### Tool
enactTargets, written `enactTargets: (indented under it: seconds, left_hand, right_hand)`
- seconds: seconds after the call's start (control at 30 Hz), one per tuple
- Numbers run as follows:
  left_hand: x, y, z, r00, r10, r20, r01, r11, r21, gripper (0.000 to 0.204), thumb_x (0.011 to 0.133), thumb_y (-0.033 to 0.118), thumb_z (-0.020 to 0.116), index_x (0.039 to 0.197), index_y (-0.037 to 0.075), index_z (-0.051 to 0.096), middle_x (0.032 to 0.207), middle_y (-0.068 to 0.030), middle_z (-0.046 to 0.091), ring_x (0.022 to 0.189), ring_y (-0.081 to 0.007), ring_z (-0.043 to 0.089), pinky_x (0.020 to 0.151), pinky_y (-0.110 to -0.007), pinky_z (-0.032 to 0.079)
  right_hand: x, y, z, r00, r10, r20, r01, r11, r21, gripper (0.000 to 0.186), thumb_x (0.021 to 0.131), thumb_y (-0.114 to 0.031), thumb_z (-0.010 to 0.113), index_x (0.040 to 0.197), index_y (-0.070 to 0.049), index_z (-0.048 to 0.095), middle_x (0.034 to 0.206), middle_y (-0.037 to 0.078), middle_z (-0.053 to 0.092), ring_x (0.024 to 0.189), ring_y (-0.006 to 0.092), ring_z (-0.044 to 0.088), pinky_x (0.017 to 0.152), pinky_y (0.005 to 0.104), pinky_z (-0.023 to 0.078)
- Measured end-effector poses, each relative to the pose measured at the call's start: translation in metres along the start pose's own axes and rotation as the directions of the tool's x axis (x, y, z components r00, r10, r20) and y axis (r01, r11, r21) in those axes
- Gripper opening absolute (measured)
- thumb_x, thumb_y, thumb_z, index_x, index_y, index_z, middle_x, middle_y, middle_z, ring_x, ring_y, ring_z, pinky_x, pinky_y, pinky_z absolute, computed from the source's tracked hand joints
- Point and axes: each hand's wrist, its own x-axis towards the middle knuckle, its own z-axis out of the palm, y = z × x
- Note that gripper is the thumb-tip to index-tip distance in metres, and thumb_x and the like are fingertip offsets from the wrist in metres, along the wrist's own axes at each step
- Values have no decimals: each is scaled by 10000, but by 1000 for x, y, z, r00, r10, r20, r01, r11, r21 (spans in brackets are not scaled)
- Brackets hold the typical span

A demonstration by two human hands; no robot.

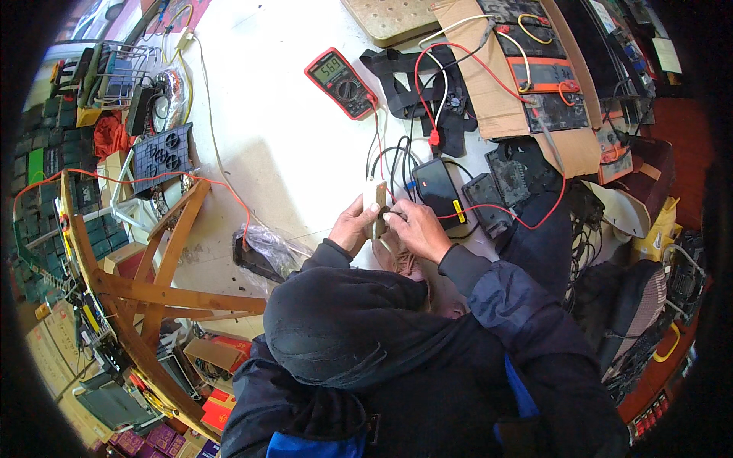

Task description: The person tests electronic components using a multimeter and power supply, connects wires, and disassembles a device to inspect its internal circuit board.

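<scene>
My left hand (353,226) is closed round a pale, narrow block (374,197), probably a power strip, held upright in the middle of the view. My right hand (420,230) pinches a small black part (389,215), apparently a plug, against that block's right side; its exact shape is hidden by my fingers. Just right of both hands lies a black charger box (435,191) with a yellow label and cables. A red multimeter (340,82) with a lit display and attached leads lies farther up on the pale floor (259,114).
Batteries (544,111) on cardboard (477,84), joined by wires, lie upper right beside black straps (389,84). Dark cases (508,183) sit right. A wooden stool frame (179,294), plastic bag (279,256) and clutter fill the left. Cable bundles (584,252) lie at the right.
</scene>
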Motion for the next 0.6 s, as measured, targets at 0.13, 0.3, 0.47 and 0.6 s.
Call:
enactTargets:
  seconds: [0.13, 0.3, 0.47, 0.6]
  left_hand:
    - [-1, 2, 2, 1000, -4, 5, 4, 1000, -2, 516, 1071, 187, 595, 1547, 57, 444, 1357, -74, 613, 1216, -204, 599, 1027, -384, 501]
    - [-1, 1, 1, 1000, -7, -9, 7, 1000, 1, 508, 1069, 177, 596, 1542, 58, 451, 1328, -72, 624, 1173, -194, 617, 1002, -373, 517]
    - [0, 0, 0, 1000, -13, 2, 13, 1000, -14, 508, 1067, 170, 599, 1540, 56, 453, 1312, -74, 628, 1157, -189, 623, 990, -367, 524]
    - [0, -1, 0, 1000, 5, -1, -5, 1000, -8, 506, 1067, 171, 600, 1537, 54, 455, 1305, -73, 632, 1161, -192, 621, 995, -369, 520]
  right_hand:
    - [0, 0, 0, 1000, 9, 1, -9, 1000, 15, 274, 951, -243, 669, 928, 27, 636, 847, 265, 695, 839, 462, 680, 738, 524, 523]
    - [-1, 0, 0, 1000, -4, -1, 4, 1000, 6, 275, 952, -244, 669, 934, 28, 633, 850, 264, 696, 839, 462, 679, 737, 527, 521]
    - [-1, 0, 0, 1000, -4, 0, 4, 1000, 9, 273, 953, -242, 669, 939, 28, 632, 854, 264, 697, 842, 462, 679, 737, 530, 520]
    - [-1, -1, -1, 1000, -1, 1, 1, 1000, 14, 276, 954, -241, 669, 940, 32, 633, 849, 267, 697, 836, 463, 681, 740, 528, 523]
